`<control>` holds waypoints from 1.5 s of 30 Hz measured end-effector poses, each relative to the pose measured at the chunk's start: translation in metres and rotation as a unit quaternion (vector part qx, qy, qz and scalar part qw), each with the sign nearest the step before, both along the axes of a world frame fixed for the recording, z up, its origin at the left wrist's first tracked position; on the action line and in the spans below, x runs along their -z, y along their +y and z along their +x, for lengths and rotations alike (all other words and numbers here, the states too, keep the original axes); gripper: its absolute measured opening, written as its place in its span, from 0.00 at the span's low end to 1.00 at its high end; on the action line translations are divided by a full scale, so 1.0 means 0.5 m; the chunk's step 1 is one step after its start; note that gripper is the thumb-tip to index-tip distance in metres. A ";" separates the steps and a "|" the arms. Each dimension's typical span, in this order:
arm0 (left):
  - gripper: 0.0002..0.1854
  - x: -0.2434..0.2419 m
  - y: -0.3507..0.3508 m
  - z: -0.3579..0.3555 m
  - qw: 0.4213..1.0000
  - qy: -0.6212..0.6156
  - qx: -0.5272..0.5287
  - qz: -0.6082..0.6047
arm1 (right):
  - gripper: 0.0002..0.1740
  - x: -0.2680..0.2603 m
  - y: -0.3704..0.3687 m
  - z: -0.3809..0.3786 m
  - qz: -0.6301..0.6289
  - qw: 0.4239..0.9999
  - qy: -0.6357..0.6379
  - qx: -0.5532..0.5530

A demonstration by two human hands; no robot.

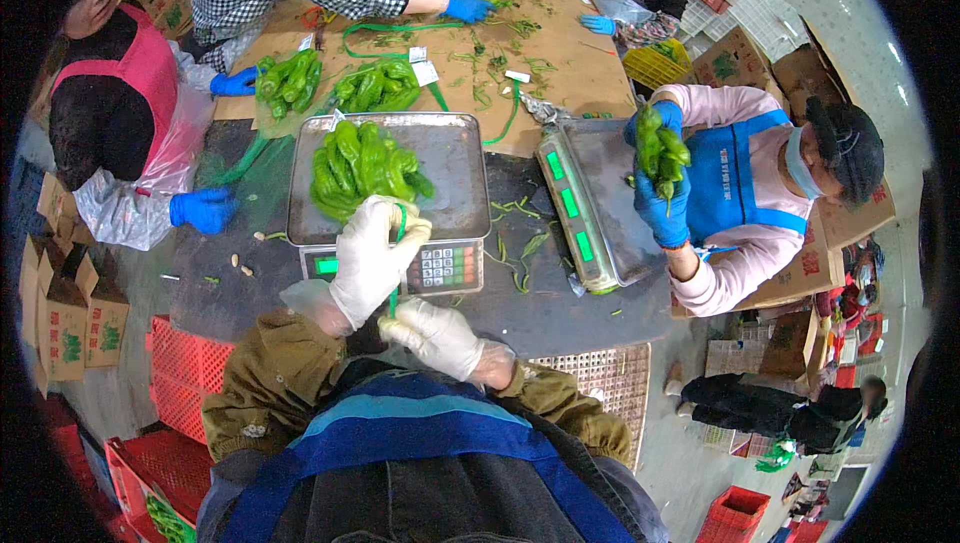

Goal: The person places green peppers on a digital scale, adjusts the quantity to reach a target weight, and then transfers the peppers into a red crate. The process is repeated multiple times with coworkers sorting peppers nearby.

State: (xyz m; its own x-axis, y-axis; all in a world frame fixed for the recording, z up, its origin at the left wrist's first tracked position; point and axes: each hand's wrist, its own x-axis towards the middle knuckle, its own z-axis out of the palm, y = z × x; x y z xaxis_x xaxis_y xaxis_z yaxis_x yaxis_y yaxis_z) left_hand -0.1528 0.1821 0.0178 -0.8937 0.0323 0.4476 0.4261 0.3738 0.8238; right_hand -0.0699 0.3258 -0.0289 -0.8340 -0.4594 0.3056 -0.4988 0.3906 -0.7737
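My left hand (375,262), in a white glove, holds a narrow green strip (394,297) in front of the scale. Lower down, my right hand (439,340), gloved the same way, pinches that strip near the table's front edge. Just beyond my left fingers, a bunch of long green peppers (364,168) lies on the metal tray (457,198) of a digital scale. A small white tag (337,120) shows at the bunch's far side. My left hand partly hides the scale's keypad (437,267).
Bagged peppers (379,85) with white tags lie behind the tray. At right, a co-worker's blue-gloved hands (664,205) hold peppers (660,149) over a second scale (574,205). A co-worker's blue glove (202,211) is at left. Red crates (187,367) stand low at left.
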 end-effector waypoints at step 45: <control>0.23 0.083 -0.043 -0.066 0.875 0.237 0.022 -0.420 | 0.20 -0.279 0.000 -0.023 -0.378 0.885 -0.218 -0.163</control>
